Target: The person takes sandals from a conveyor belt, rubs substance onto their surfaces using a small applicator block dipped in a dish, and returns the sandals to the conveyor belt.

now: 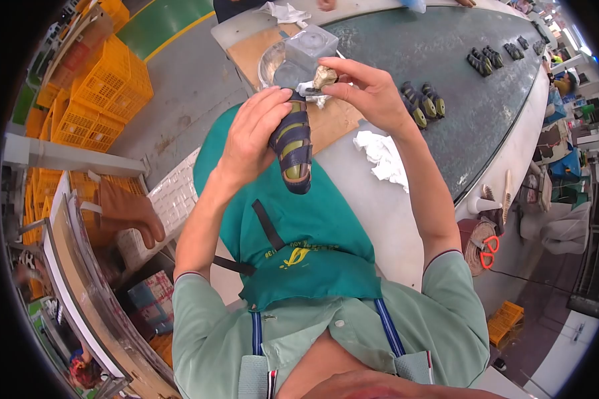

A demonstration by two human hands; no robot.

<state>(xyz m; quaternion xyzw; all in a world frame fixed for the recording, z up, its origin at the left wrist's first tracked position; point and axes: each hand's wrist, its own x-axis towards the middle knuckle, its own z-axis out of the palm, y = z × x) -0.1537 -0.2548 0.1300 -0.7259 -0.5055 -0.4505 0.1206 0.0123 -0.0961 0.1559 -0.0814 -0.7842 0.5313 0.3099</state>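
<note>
My left hand (pixel 251 130) is closed around a dark navy strappy sandal (pixel 294 147) with a yellow-green inside, held up over my green apron (pixel 296 233). The sandal's toe end points down towards me. My right hand (pixel 369 92) pinches a rough beige lump (pixel 324 76) between thumb and fingers, close to the sandal's far end. Whether the lump touches the sandal I cannot tell. Just beyond my hands stand a clear square plastic container (pixel 311 44) and a round clear bowl (pixel 271 64). A crumpled white cloth (pixel 383 157) lies below my right forearm.
Several similar sandals (pixel 422 103) rest on the dark green surface (pixel 459 73) to the right, with more (pixel 486 60) farther along. Yellow crates (pixel 106 93) are stacked at left. Orange-handled scissors (pixel 490 251) and a white cone (pixel 484 205) sit at the right edge. Another person's hand (pixel 327 4) shows at the top.
</note>
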